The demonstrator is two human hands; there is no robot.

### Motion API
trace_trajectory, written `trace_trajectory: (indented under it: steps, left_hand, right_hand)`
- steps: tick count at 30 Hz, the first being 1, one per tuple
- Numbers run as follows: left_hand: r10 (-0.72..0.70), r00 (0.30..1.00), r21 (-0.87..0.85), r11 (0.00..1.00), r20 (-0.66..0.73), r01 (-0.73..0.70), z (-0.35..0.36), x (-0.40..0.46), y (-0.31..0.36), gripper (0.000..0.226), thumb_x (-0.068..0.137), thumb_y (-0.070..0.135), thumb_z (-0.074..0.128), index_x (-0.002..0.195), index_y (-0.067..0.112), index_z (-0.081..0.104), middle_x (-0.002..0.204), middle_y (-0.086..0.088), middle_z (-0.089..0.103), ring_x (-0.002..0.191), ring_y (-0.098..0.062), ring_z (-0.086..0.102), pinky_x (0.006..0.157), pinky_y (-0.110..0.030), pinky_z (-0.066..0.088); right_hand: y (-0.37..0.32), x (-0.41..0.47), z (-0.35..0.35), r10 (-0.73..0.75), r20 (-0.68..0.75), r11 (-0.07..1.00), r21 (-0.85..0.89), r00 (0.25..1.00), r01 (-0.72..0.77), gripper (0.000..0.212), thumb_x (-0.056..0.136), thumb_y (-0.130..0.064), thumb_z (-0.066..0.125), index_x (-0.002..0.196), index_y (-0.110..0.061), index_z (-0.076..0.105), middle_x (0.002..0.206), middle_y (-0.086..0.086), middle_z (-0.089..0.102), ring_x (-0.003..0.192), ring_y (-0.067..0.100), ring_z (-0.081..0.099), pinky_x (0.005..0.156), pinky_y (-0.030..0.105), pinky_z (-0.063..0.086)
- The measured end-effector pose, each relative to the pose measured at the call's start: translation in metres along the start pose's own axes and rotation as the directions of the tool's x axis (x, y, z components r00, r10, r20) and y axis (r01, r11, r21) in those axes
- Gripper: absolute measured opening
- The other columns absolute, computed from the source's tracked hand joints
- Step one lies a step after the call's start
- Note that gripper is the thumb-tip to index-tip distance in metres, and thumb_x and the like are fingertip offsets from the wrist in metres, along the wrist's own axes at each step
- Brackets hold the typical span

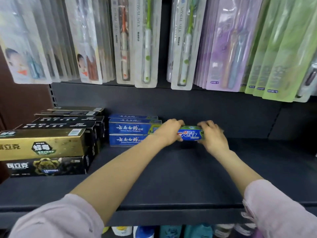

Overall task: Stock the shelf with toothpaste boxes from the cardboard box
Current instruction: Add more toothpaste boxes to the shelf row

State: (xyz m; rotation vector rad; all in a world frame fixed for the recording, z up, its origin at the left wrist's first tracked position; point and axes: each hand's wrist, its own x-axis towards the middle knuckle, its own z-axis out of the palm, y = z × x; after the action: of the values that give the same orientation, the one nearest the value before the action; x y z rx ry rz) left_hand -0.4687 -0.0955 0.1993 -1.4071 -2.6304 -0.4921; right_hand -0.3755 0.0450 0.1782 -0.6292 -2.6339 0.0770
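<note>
A blue and green Crest toothpaste box (190,134) is held lengthwise deep over the dark shelf (171,177), near its back wall. My left hand (167,132) grips its left end and my right hand (211,134) grips its right end. Whether the box rests on the shelf or hangs just above it, I cannot tell. Directly to its left stands a stack of blue toothpaste boxes (128,129), which my left hand partly covers. The cardboard box is out of view.
Black and gold toothpaste boxes (46,146) are stacked at the shelf's left end. Packaged toothbrushes (147,42) hang in rows above, their lower ends reaching down over the shelf's back. Bottles (144,231) show on the level below. Bare shelf lies to the right.
</note>
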Motion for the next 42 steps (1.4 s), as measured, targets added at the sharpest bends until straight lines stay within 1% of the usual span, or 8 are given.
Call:
trace_trajectory:
  steps: [6,10,14,19,25,30,38,42]
  left_hand:
    - [-0.136,0.991,0.417,0.9,-0.009,0.127,0.037,0.021,0.001,0.043,0.088,0.013,0.062,0.129,0.009,0.052,0.129,-0.013,0.049,0.122,-0.03,0.044,0.1,-0.038,0.036]
    - [-0.063,0.993,0.554,0.825,-0.1,0.109,0.048,0.018,0.0,0.033,0.088,0.005,0.053,0.121,0.005,0.058,0.125,-0.013,0.053,0.12,-0.03,0.045,0.103,-0.039,0.032]
    - [-0.107,0.99,0.435,0.89,-0.089,0.136,0.051,0.014,0.006,0.038,0.089,-0.005,0.046,0.127,0.0,0.049,0.128,-0.016,0.051,0.12,-0.032,0.048,0.095,-0.038,0.041]
    - [-0.153,0.986,0.125,0.979,-0.067,0.161,0.047,-0.006,0.002,0.051,0.086,-0.006,0.053,0.135,0.004,0.042,0.134,-0.014,0.045,0.123,-0.03,0.045,0.099,-0.037,0.044]
    - [-0.152,0.978,-0.132,0.982,-0.145,0.133,0.038,-0.048,0.021,0.037,0.091,0.008,0.047,0.127,0.011,0.052,0.124,-0.009,0.054,0.113,-0.029,0.053,0.092,-0.039,0.047]
    - [-0.169,0.967,-0.425,0.902,-0.191,0.074,0.043,-0.092,0.058,0.017,0.088,0.014,0.054,0.099,0.012,0.066,0.085,-0.001,0.067,0.089,-0.022,0.063,0.082,-0.032,0.051]
    - [-0.048,0.989,-0.493,0.87,-0.142,-0.028,0.085,-0.161,0.154,0.01,0.085,0.016,0.057,0.087,0.014,0.067,0.075,-0.001,0.069,0.077,-0.02,0.064,0.073,-0.032,0.051]
    - [-0.074,0.994,-0.466,0.884,-0.081,0.028,0.133,-0.19,0.207,0.01,0.083,0.015,0.057,0.084,0.012,0.066,0.075,-0.002,0.069,0.079,-0.021,0.064,0.074,-0.033,0.05]
  right_hand:
    - [0.006,0.016,0.023,-0.051,0.094,0.996,0.082,0.994,0.044,0.034,0.091,-0.014,0.057,0.124,-0.012,0.056,0.121,0.01,0.051,0.11,0.031,0.054,0.083,0.037,0.047]
    - [0.009,0.018,0.037,-0.093,0.074,0.983,0.166,0.993,0.08,0.033,0.09,-0.007,0.056,0.124,-0.006,0.058,0.124,0.012,0.051,0.114,0.03,0.053,0.095,0.036,0.046]
    - [0.011,0.018,0.041,-0.116,0.115,0.98,0.173,0.987,0.095,0.036,0.093,-0.007,0.053,0.128,-0.004,0.053,0.133,0.011,0.045,0.122,0.029,0.047,0.104,0.035,0.039]
    - [0.012,0.003,0.032,-0.12,0.286,0.978,0.198,0.951,0.064,0.058,0.094,-0.014,0.053,0.148,-0.013,0.029,0.155,0.003,0.023,0.142,0.024,0.025,0.115,0.032,0.024]
    - [0.002,-0.053,0.001,-0.036,-0.001,0.936,0.35,0.999,0.035,0.04,0.092,-0.009,0.051,0.131,-0.012,0.053,0.138,0.007,0.048,0.126,0.025,0.047,0.105,0.03,0.035]
    - [0.002,-0.115,-0.02,0.091,-0.095,0.925,0.377,0.991,-0.048,0.028,0.088,-0.005,0.049,0.11,-0.01,0.066,0.108,0.013,0.061,0.104,0.031,0.058,0.093,0.036,0.045]
    - [0.052,-0.226,-0.043,0.145,0.034,0.929,0.34,0.989,-0.148,0.018,0.087,-0.014,0.052,0.094,-0.018,0.068,0.098,0.01,0.07,0.099,0.03,0.062,0.08,0.038,0.05]
    - [0.102,-0.29,-0.03,0.17,0.155,0.938,0.277,0.973,-0.208,0.022,0.088,-0.014,0.051,0.105,-0.016,0.065,0.105,0.016,0.068,0.103,0.036,0.06,0.084,0.042,0.05]
